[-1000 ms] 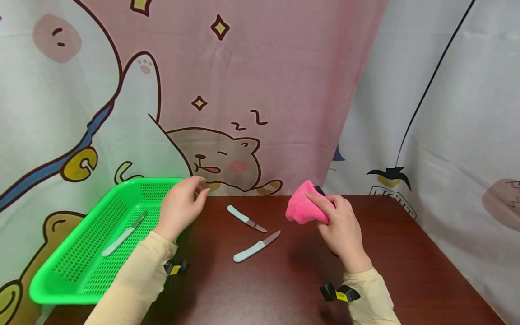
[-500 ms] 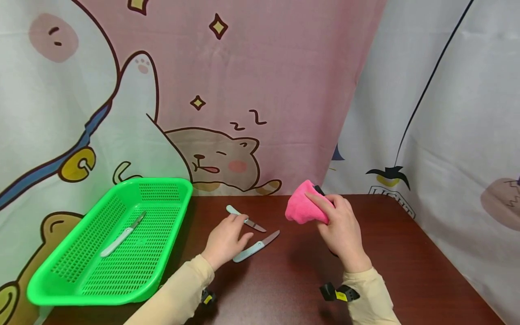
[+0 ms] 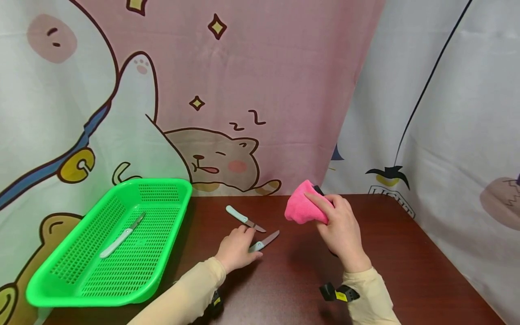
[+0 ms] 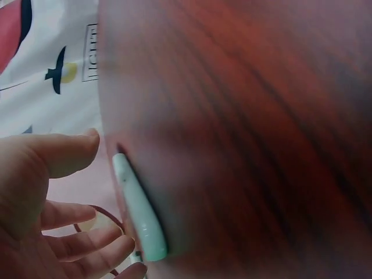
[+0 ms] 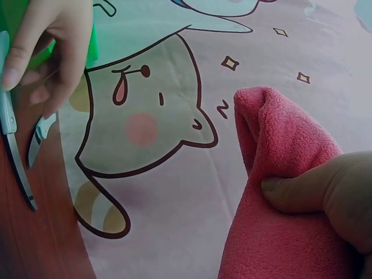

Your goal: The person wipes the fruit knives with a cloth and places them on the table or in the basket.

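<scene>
My left hand is just above the tabletop at the nearer paring knife, covering part of its pale green handle. In the left wrist view, thumb and fingers are spread apart beside that handle and do not close round it. A second paring knife lies a little farther back, its blade pointing right toward me. Off to the right, my right hand grips a bunched pink cloth above the table. In the right wrist view, the thumb presses on the cloth's fluffy folds.
On the left stands a green perforated basket with another paring knife lying in it. The dark brown table runs back to a cartoon-printed curtain behind and to the right.
From above the basket's right rim, my left hand has moved right and down to the nearer knife on the table. My right hand with the pink cloth has hardly moved.
</scene>
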The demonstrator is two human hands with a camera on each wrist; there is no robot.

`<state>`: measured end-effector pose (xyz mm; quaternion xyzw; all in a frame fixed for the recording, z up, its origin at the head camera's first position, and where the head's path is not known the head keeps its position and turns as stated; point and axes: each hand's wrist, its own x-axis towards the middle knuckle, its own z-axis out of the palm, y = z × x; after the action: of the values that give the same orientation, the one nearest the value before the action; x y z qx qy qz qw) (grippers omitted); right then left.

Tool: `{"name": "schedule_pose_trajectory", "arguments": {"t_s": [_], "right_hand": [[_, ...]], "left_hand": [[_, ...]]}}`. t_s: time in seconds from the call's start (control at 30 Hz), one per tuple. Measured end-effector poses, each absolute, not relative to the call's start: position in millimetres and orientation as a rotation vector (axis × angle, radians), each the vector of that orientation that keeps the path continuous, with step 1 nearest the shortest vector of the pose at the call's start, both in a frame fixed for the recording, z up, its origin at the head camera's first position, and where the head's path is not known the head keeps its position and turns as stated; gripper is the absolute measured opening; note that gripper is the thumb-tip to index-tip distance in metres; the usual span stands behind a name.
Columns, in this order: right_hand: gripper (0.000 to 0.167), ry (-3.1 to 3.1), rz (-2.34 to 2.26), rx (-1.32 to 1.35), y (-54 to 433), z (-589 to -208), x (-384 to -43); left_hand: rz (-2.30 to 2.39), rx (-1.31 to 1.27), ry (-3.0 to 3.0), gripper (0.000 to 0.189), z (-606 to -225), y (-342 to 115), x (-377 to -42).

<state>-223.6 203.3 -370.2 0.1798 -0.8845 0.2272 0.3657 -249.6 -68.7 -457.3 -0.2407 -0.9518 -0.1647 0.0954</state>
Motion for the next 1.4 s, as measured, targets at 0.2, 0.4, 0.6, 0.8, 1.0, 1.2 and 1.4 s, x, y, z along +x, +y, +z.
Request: {"name": "schedule_pose_trajectory", "arguments": {"t_s": [0.2, 0.4, 0.6, 0.8, 1.0, 1.2, 1.4], "right_hand": [[0.066, -2.276, 0.588, 0.466, 202.4, -370.5, -223.5], [0.066, -2.271, 0.58, 0.468, 202.5, -370.5, -224.1], [0.066, -2.271, 0.578, 0.468, 202.3, -370.4, -223.9], [0.067, -2.277, 0.577, 0.463, 202.6, -370.3, -223.7], [0.067, -2.279, 0.578, 0.465, 202.8, -370.6, -223.8], [0.068, -2.276, 0.572, 0.465, 203.0, -371.2, -223.9], [0.068, -2.274, 0.568, 0.472, 202.6, -371.5, -224.5]], "left_hand": [[-0.383, -0.699, -2.856, 0.047, -465.4, -65.2, -252.2], [-0.337, -0.699, -2.875, 0.042, -467.3, -62.2, -252.5], [-0.321, -0.668, -2.893, 0.036, -468.9, -56.8, -251.1], [-0.322, -0.63, -2.906, 0.03, -468.1, -53.6, -251.5], [-0.279, -0.62, -2.923, 0.026, -464.8, -51.2, -249.8], [-0.251, -0.603, -2.98, 0.015, -459.2, -47.2, -245.2], [-0.403, -0.601, -3.049, 0.014, -453.6, -45.7, -243.9]]}}
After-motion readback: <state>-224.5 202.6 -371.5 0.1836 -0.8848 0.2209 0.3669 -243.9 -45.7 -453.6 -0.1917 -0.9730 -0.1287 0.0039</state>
